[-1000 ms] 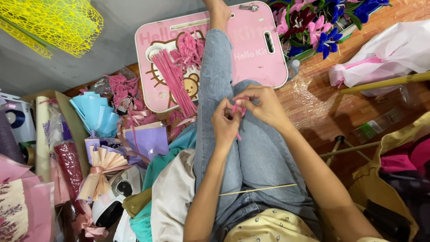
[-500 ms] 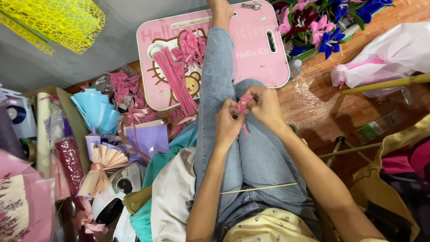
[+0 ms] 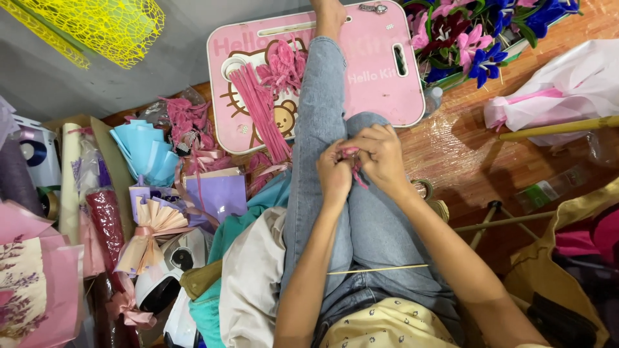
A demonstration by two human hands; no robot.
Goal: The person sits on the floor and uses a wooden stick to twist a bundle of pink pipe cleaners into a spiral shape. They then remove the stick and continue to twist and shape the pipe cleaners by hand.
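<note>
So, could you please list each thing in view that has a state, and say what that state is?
left hand: closed on the pink pipe cleaner piece
right hand: pinching the same piece
pink pipe cleaners: loose, lying on the pink lap table
thin wooden stick: lying across the lap

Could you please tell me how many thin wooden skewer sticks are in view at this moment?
1. The wooden skewer lies across the lap on the jeans, below the left hand and right hand, which pinch a pink pipe cleaner. More may be hidden in the clutter.
</note>
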